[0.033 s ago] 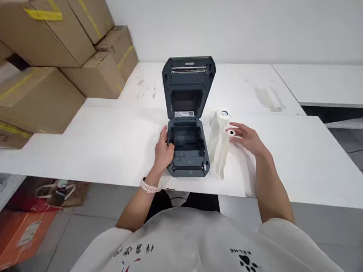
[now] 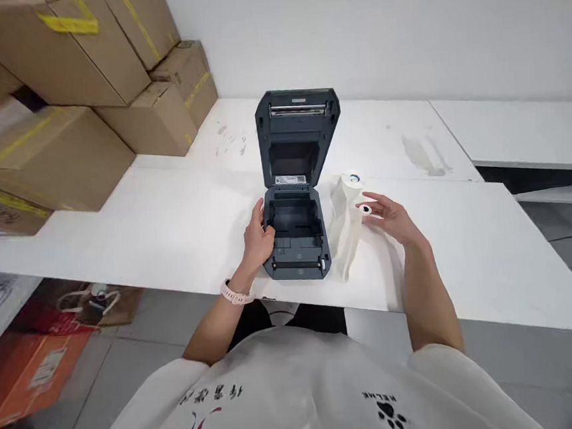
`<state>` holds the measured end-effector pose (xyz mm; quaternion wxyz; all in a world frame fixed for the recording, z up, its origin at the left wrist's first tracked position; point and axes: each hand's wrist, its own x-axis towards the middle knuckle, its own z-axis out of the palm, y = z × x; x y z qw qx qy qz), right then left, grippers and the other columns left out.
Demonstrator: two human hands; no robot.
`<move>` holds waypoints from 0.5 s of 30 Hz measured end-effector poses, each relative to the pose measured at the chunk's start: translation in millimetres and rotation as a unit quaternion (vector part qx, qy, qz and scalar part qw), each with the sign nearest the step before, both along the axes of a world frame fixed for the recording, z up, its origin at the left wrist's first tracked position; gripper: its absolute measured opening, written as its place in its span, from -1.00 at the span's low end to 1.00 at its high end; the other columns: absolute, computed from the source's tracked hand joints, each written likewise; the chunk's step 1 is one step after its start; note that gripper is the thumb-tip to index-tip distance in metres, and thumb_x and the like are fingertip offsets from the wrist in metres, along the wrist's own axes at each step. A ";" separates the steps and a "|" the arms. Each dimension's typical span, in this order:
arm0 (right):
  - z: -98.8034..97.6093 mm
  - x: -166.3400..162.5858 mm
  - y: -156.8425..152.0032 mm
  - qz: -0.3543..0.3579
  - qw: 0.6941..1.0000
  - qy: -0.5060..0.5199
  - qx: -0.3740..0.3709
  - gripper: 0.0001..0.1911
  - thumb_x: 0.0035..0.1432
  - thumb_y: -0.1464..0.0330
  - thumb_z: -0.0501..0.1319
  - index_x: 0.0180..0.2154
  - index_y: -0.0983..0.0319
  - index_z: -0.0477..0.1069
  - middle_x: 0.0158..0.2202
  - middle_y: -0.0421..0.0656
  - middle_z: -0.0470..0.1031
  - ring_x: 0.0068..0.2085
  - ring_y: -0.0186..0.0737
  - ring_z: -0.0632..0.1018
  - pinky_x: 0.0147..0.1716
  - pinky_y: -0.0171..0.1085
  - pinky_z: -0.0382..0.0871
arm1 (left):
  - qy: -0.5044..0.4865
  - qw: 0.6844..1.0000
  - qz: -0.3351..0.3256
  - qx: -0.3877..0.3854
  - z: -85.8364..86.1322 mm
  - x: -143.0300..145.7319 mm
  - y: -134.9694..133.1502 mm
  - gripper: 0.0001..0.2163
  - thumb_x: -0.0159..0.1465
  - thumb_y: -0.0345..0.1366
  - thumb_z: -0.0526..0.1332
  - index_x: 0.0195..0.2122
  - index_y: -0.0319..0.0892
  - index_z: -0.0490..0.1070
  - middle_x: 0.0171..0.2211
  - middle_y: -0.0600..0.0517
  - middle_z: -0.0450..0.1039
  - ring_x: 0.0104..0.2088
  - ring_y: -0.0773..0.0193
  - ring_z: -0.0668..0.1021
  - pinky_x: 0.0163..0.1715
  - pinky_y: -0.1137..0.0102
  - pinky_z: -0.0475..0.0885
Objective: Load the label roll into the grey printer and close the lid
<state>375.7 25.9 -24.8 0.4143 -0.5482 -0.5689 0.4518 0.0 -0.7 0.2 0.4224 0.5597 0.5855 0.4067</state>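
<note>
Printer, one [image 2: 299,250]: dark grey, standing on the white counter [image 2: 180,214] in front of the person; lid [image 2: 294,148] raised and tilted back, a metallic bar across its upper part, a small white label near the hinge; inner bay exposed, with a dark roller across the end nearest the person. Left hand, one [image 2: 258,240]: closed on the printer's left wall, thumb over the rim, fingers along the outside; pale pink wristband [image 2: 235,295] on the wrist. Right hand, one [image 2: 389,219]: gripping a small white roll [image 2: 365,209] with a dark centre between thumb and fingers, just right of the printer. Paper strip, one [image 2: 347,242]: white, rippled, running beside the roll toward the counter's near edge. White roll, second [image 2: 350,180]: blue-ringed end, lying beyond the held roll, near the strip's far end. Cardboard boxes, several [image 2: 157,119]: stacked at the counter's far left, yellow tape across them. Grey smudges mark the counter behind the printer and to its right. Orange box, one [image 2: 42,369]: on the floor, lower left. White shirt, one [image 2: 290,381]: worn by the person, printed with dark lettering, a paw mark and a coloured emblem.
</note>
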 end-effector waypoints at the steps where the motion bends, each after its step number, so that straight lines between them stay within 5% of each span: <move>1: 2.7 5.1 -1.3 0.002 1.000 0.005 0.001 -0.21 -0.06 0.16 0.55 0.22 0.02 0.43 0.12 -0.06 0.62 0.18 0.07 0.57 0.31 0.21 0.32 | 0.000 1.000 -0.001 0.001 0.3 0.0 -0.6 -0.26 0.26 -0.44 0.11 0.48 0.04 -0.01 0.39 -0.04 0.32 0.35 0.04 0.43 0.35 0.02 0.33; 8: 12.3 7.0 53.0 -0.008 1.000 0.003 -0.001 -0.06 -0.20 0.18 0.58 0.24 0.05 0.35 0.35 -0.04 0.39 0.38 0.11 0.37 0.35 0.12 0.27 | 0.020 1.000 -0.012 0.012 4.4 -0.5 -1.9 -0.25 0.26 -0.42 0.12 0.48 0.06 -0.02 0.40 -0.05 0.32 0.32 0.01 0.45 0.34 -0.02 0.30; 12: 15.9 -23.8 92.5 -0.002 0.995 -0.079 -0.055 -0.06 -0.35 0.15 0.58 0.12 0.23 0.40 0.08 0.04 0.59 0.09 0.18 0.58 0.06 0.13 0.52 | 0.019 1.000 -0.009 0.002 6.5 -0.1 -2.2 -0.24 0.27 -0.40 0.14 0.49 0.05 -0.05 0.42 -0.12 0.27 0.25 -0.02 0.51 0.26 -0.04 0.38; 15: 29.3 -44.7 89.3 -0.020 0.996 -0.086 -0.006 -0.24 -0.22 0.00 0.48 0.00 0.20 0.44 -0.08 -0.01 0.63 0.00 0.22 0.60 -0.07 0.12 0.56 | 0.025 1.000 -0.003 -0.002 9.1 0.6 -3.5 -0.24 0.26 -0.40 0.15 0.49 0.01 -0.03 0.43 -0.17 0.25 0.24 -0.05 0.53 0.22 -0.02 0.40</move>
